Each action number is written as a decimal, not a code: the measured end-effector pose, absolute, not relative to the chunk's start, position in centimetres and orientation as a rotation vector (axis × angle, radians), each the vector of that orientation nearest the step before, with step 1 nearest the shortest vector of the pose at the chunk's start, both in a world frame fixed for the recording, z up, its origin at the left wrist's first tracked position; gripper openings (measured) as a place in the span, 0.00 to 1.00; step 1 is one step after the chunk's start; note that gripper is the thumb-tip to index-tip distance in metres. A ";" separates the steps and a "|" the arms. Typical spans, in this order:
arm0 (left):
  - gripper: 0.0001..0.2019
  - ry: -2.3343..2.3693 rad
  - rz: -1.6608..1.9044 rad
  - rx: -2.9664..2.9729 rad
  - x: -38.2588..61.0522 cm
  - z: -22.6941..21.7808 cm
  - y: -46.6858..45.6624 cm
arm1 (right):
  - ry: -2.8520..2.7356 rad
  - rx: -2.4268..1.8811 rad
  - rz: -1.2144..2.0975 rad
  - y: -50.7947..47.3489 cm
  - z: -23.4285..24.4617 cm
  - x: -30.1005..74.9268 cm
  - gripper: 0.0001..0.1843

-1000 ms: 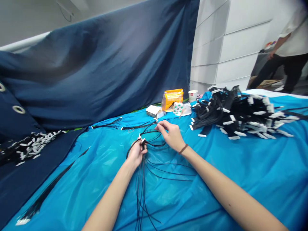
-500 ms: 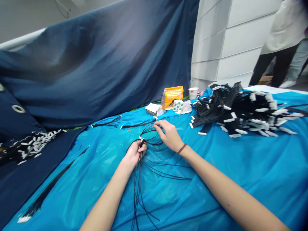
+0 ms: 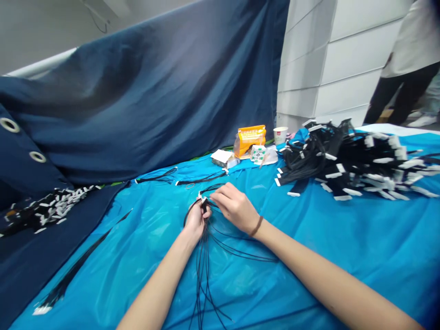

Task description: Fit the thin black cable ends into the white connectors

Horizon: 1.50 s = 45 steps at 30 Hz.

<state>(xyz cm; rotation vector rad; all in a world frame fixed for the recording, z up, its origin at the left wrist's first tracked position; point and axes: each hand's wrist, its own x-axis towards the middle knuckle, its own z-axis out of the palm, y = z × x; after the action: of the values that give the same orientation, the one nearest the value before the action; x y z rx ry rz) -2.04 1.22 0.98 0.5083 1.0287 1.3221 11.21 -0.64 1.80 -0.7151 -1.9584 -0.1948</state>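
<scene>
In the middle of the head view, my left hand (image 3: 195, 219) is closed round a bundle of thin black wires (image 3: 203, 261) just below a small white connector (image 3: 202, 200). The loose wire ends hang and fan out over the blue sheet. My right hand (image 3: 233, 205) is closed, thumb and fingertips pinched together beside the connector's right side. Wires loop close to those fingertips, but whether one lies in the pinch is too small to make out.
A large heap of black cables with white connectors (image 3: 364, 160) lies at the right. Another pile (image 3: 51, 206) is at the far left, and a single wire bundle (image 3: 82, 259) lies nearer. Behind stand an orange pouch (image 3: 250, 140), a small box (image 3: 224, 157) and a paper cup (image 3: 280, 135).
My right hand has come left and slightly down, nearer the connector, and the wire loops beside it look smaller. My left hand keeps its grip. The view has shifted a little.
</scene>
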 end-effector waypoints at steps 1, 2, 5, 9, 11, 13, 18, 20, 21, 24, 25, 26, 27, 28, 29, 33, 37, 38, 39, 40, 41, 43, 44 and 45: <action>0.08 1.005 1.368 0.578 -1.9 0.8 1.1 | -1.996 -0.737 -0.204 -0.6 1.6 11.0 0.11; 0.09 0.976 1.408 0.650 -1.7 0.7 1.0 | -2.019 -0.768 -0.213 -0.6 1.3 10.9 0.11; 0.11 0.880 1.435 0.807 -1.1 0.7 0.3 | -2.022 -0.869 -0.248 -0.4 1.0 10.7 0.11; 0.12 0.797 1.386 0.892 -0.5 1.1 -0.6 | -1.984 -0.967 -0.300 -0.2 1.2 11.0 0.11; 0.13 0.779 1.366 0.924 -0.4 1.3 -0.9 | -1.975 -0.985 -0.310 -0.2 1.4 11.1 0.11; 0.13 0.774 1.349 0.959 -0.3 1.3 -1.1 | -1.965 -0.989 -0.306 -0.2 1.5 11.2 0.11; 0.14 0.783 1.347 0.997 -0.1 1.3 -1.2 | -1.951 -0.975 -0.279 -0.2 1.5 11.4 0.12; 0.15 0.787 1.352 1.001 -0.1 1.3 -1.2 | -1.955 -0.972 -0.288 -0.1 1.5 11.4 0.12; 0.15 0.788 1.356 1.003 -0.1 1.3 -1.2 | -1.957 -0.971 -0.292 -0.1 1.5 11.4 0.12; 0.15 0.786 1.371 1.016 -0.1 1.4 -1.2 | -1.958 -0.962 -0.298 -0.1 1.4 11.4 0.12; 0.15 0.788 1.373 1.020 -0.1 1.4 -1.2 | -1.956 -0.958 -0.298 -0.1 1.4 11.4 0.12; 0.15 0.792 1.374 1.021 -0.1 1.4 -1.2 | -1.955 -0.953 -0.294 -0.1 1.4 11.4 0.12; 0.15 0.797 1.374 1.022 -0.1 1.5 -1.2 | -1.954 -0.948 -0.289 -0.1 1.4 11.5 0.12; 0.15 0.803 1.375 1.023 -0.1 1.5 -1.3 | -1.952 -0.944 -0.284 -0.1 1.4 11.5 0.12; 0.16 0.809 1.375 1.024 0.0 1.5 -1.3 | -1.951 -0.943 -0.280 0.0 1.4 11.5 0.12; 0.16 0.821 1.371 1.049 0.0 1.6 -1.4 | -1.951 -0.946 -0.287 0.0 1.3 11.6 0.11; 0.16 0.834 1.379 1.072 0.0 1.6 -1.3 | -1.965 -0.949 -0.314 -0.1 1.3 11.6 0.11; 0.17 0.837 1.383 1.076 0.0 1.6 -1.3 | -1.968 -0.950 -0.323 -0.1 1.3 11.6 0.11; 0.17 0.840 1.385 1.082 0.0 1.6 -1.3 | -1.968 -0.952 -0.330 -0.1 1.4 11.6 0.12; 0.16 0.843 1.384 1.090 0.0 1.6 -1.3 | -1.968 -0.951 -0.334 -0.1 1.4 11.6 0.12; 0.16 0.848 1.384 1.102 0.0 1.6 -1.3 | -1.968 -0.949 -0.333 -0.2 1.4 11.6 0.12; 0.16 0.862 1.391 1.127 0.0 1.5 -1.3 | -1.965 -0.949 -0.322 -0.2 1.5 11.6 0.12; 0.16 0.871 1.397 1.139 -0.1 1.5 -1.3 | -1.962 -0.950 -0.316 -0.3 1.5 11.6 0.12; 0.16 0.880 1.403 1.151 -0.1 1.5 -1.3 | -1.960 -0.952 -0.310 -0.3 1.5 11.6 0.12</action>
<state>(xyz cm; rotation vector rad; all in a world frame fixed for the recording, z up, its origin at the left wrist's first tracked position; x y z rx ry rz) -0.11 -1.26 1.53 1.1506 0.8797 1.4026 11.58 -0.29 1.52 -0.9515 -1.9598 -0.3097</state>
